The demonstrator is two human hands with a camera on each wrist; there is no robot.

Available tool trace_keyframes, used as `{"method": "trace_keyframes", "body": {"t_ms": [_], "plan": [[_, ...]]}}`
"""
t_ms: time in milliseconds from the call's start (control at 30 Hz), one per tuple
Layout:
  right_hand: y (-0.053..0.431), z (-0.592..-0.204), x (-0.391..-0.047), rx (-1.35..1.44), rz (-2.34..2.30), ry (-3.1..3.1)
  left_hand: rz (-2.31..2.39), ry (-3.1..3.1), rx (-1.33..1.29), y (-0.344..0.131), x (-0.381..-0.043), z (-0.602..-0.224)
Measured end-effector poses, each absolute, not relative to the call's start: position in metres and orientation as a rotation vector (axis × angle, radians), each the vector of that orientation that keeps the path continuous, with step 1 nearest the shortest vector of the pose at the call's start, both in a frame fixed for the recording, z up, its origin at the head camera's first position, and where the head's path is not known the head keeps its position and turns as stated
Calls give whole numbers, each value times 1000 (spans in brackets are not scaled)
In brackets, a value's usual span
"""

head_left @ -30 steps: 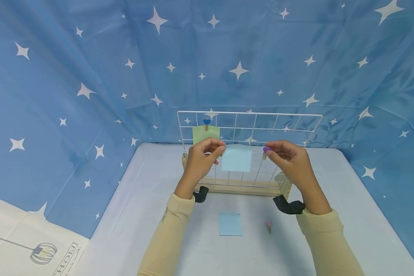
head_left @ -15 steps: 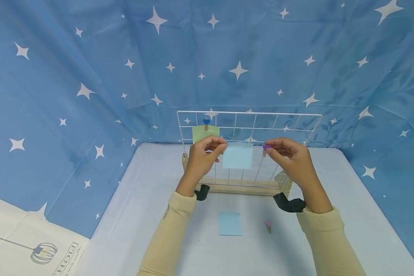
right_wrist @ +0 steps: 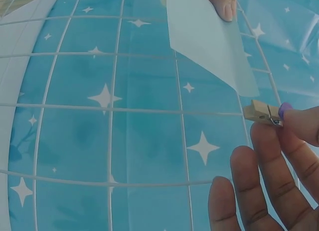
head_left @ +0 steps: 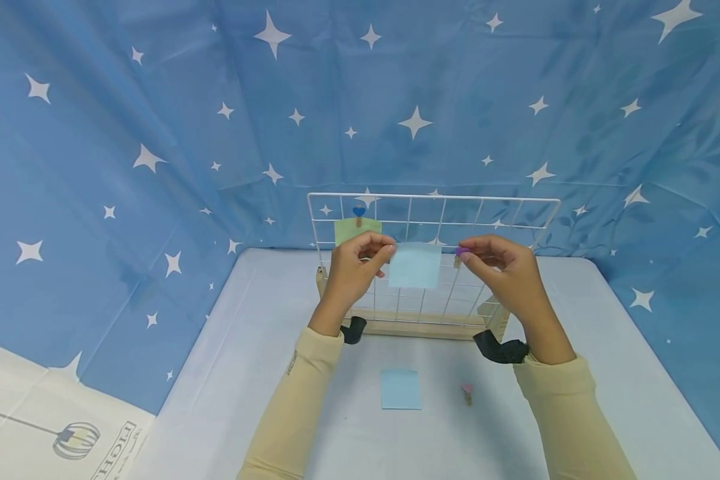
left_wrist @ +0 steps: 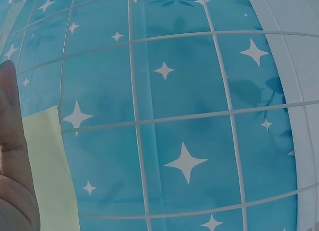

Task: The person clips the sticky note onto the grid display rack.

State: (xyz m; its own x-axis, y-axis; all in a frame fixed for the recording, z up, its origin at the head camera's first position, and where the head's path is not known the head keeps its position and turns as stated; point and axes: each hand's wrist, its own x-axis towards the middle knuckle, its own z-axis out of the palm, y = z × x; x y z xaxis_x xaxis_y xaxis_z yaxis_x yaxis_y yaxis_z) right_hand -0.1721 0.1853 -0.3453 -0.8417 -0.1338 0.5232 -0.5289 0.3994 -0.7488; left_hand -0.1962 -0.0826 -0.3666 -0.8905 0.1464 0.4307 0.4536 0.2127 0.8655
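Thumb and fingertips of my left hand [head_left: 357,268] pinch a light blue sticky note [head_left: 416,265] by its upper left corner. The note hangs flat in front of the white wire grid [head_left: 435,197]. To its right, my right hand [head_left: 504,267] pinches a small wooden clothespin [right_wrist: 260,110] with a purple heart [head_left: 461,251] on it; a gap separates it from the note. In the right wrist view the clothespin's tip points toward the grid. A green sticky note [head_left: 352,227] hangs on the grid's upper left under a blue-heart clothespin [head_left: 359,213], partly hidden by my left hand.
The grid stands in a wooden base [head_left: 420,329] on the white-covered table [head_left: 216,373]. Nearer me lie a blue sticky-note pad [head_left: 401,389] and a clothespin with a pink heart [head_left: 468,395]. A blue star-patterned curtain [head_left: 336,80] surrounds the back and sides.
Both hands have risen slightly, bringing the light blue note up and a little to the right. The purple-heart clothespin has moved slightly up and left, nearer the note.
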Motion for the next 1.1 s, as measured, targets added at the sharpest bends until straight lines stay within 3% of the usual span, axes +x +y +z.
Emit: {"method": "trace_keyframes", "body": {"t_ms": [1100], "plan": [[181, -330, -185, 650, 1362, -2297, -1765, -2200, -576, -73, -207, -362]]}}
